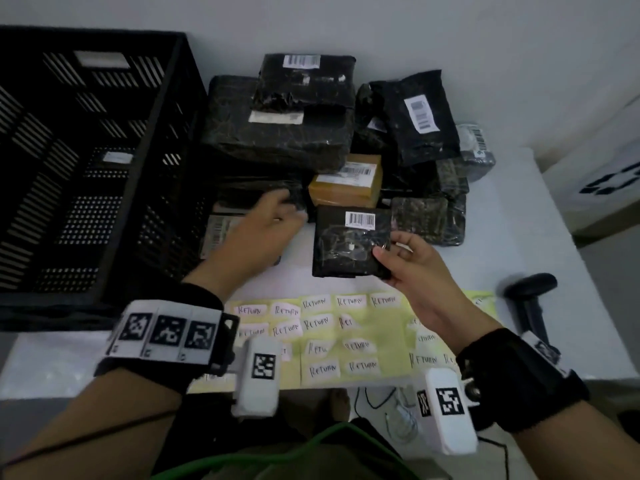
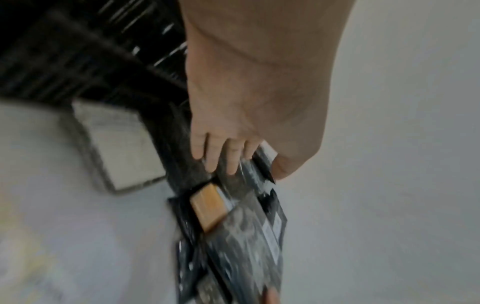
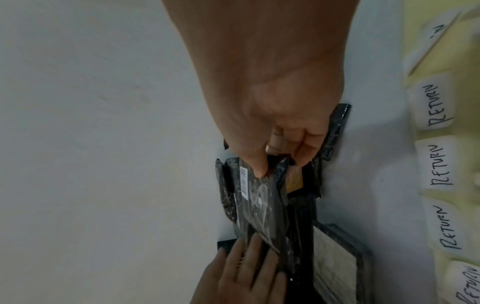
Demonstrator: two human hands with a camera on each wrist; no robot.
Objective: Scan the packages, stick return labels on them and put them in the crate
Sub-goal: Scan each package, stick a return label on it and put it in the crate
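My right hand (image 1: 384, 251) pinches a small black package (image 1: 346, 247) by its lower right corner and holds it above the white table, barcode sticker facing up. In the right wrist view the right hand (image 3: 283, 166) has its thumb on top of that package (image 3: 257, 205) and its fingers underneath. My left hand (image 1: 277, 209) reaches forward with straight fingers onto a dark package (image 1: 263, 192) at the foot of the pile. The left hand (image 2: 221, 162) grips nothing. A black slatted crate (image 1: 152, 150) stands at the left. Sheets of RETURN labels (image 1: 346, 337) lie at the near edge.
A pile of black wrapped packages (image 1: 277, 133) and a brown box (image 1: 346, 185) fills the table's far middle. A flat package with a white label (image 1: 218, 233) lies beside the crate. A black handheld scanner (image 1: 530, 296) lies at the right, near the table edge.
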